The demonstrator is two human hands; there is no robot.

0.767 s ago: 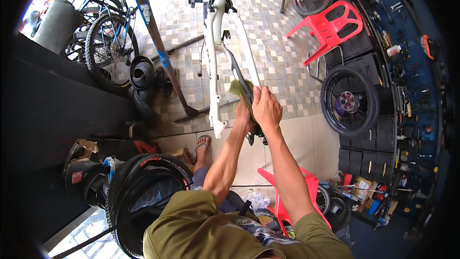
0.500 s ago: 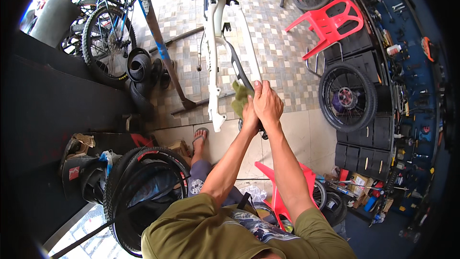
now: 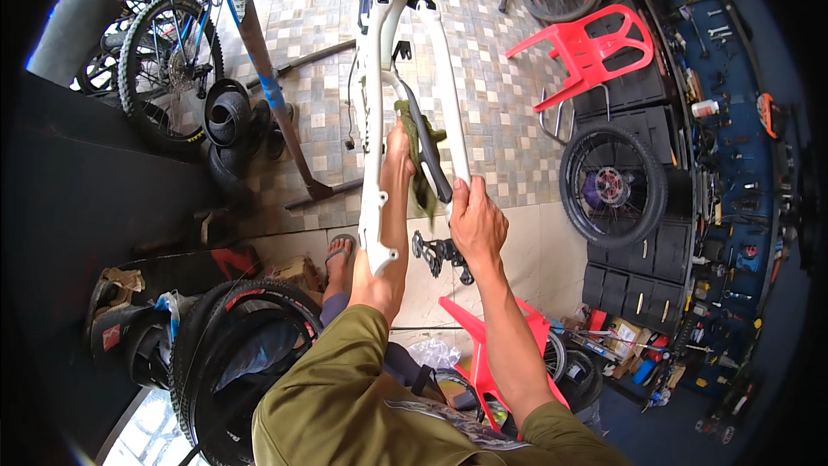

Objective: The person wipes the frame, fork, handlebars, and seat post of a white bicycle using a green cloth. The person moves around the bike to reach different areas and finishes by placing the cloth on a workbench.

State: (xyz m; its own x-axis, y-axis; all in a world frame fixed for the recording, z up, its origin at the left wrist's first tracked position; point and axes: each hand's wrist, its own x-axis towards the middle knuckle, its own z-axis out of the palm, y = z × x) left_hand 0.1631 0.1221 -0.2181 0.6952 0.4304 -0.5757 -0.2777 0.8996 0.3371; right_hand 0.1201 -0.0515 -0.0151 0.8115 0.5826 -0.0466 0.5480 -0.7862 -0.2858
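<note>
Though cluttered, tile-floored room (image 3: 509, 147) around frame (image 3: 447, 95)

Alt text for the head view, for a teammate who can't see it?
A person's left hand holds a green cloth at the dark bar of a white bicycle frame; the right hand grips the frame's near end. A black derailleur shows beside that hand; a red chair and a wheel are to the right.

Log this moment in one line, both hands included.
left hand: holds green cloth at dark bar | right hand: grips white bike frame
</note>
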